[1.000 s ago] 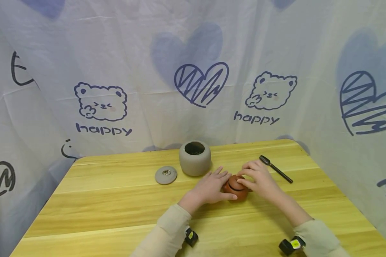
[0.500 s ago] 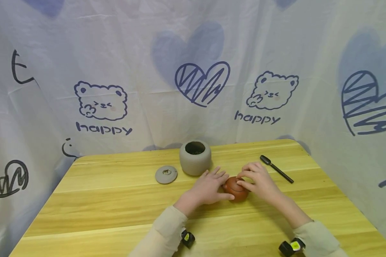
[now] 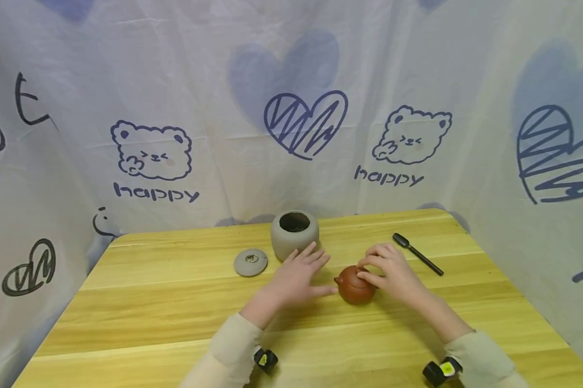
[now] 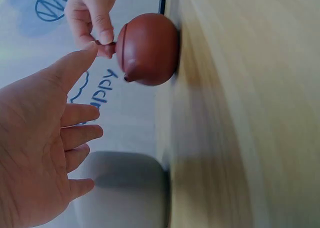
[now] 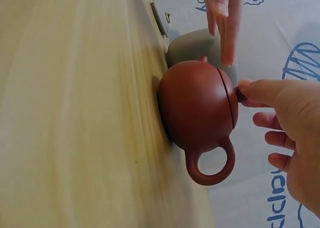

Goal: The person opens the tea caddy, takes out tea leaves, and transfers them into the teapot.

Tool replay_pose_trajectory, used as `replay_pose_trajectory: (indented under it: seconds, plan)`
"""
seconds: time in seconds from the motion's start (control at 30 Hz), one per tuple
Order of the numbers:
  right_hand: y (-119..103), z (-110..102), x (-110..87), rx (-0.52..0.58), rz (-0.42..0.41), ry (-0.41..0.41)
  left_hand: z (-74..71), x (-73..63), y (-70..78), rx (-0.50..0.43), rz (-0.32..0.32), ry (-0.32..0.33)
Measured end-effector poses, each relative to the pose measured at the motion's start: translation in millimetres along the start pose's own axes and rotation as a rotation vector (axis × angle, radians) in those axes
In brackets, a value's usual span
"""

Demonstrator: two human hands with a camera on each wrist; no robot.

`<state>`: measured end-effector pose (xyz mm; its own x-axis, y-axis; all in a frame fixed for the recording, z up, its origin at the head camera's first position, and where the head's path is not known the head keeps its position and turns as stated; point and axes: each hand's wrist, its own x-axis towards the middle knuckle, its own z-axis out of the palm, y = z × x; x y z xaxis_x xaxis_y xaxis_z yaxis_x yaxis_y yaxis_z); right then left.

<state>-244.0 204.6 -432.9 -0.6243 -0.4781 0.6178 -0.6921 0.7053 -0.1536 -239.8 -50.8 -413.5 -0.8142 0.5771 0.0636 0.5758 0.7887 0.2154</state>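
A reddish-brown clay teapot (image 3: 356, 285) stands upright on the wooden table, its lid (image 5: 227, 95) seated on top. My right hand (image 3: 392, 272) pinches the lid's knob between thumb and fingertips. In the right wrist view the teapot's handle (image 5: 210, 180) faces my right side; its short spout (image 4: 132, 72) points left, towards my other hand. The left hand (image 3: 293, 280), fingers spread and straight, is apart from the teapot and holds nothing. Behind that hand is a grey round jar (image 3: 295, 242), uncovered, with dark contents that are too small to make out.
The jar's grey lid (image 3: 251, 262), with a small ring on top, lies left of the jar. A black scoop (image 3: 417, 254) with a long handle rests to the right of the teapot. A printed cloth (image 3: 213, 134) hangs behind the wooden table (image 3: 150, 312).
The teapot lid, raised a little a second ago, has come down onto the pot under my right hand. My left hand has moved off the teapot to the left.
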Motion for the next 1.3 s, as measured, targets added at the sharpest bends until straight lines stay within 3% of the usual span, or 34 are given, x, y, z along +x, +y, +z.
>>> replay_pose_trajectory:
  seconds: [0.43, 0.6, 0.83, 1.0, 1.3]
  plan:
    - [-10.4, -4.3, 19.9, -0.019, 0.113, -0.102, -21.3, -23.3, -30.9, -0.109, -0.074, 0.075]
    - [-15.4, 3.9, 32.3, 0.0, 0.154, -0.12, -29.3, -32.9, -42.7, -0.17, -0.115, 0.098]
    - [-25.4, 19.3, 52.3, 0.007, 0.203, -0.117, -37.6, -41.3, -67.0, -0.164, -0.169, 0.154]
    - [-32.7, 27.6, 66.7, 0.005, 0.25, -0.125, -38.8, -43.6, -83.4, -0.173, -0.212, 0.187]
    - [-45.3, 39.7, 91.4, -0.049, 0.315, -0.197, -28.9, -44.8, -110.5, -0.191, -0.321, 0.172]
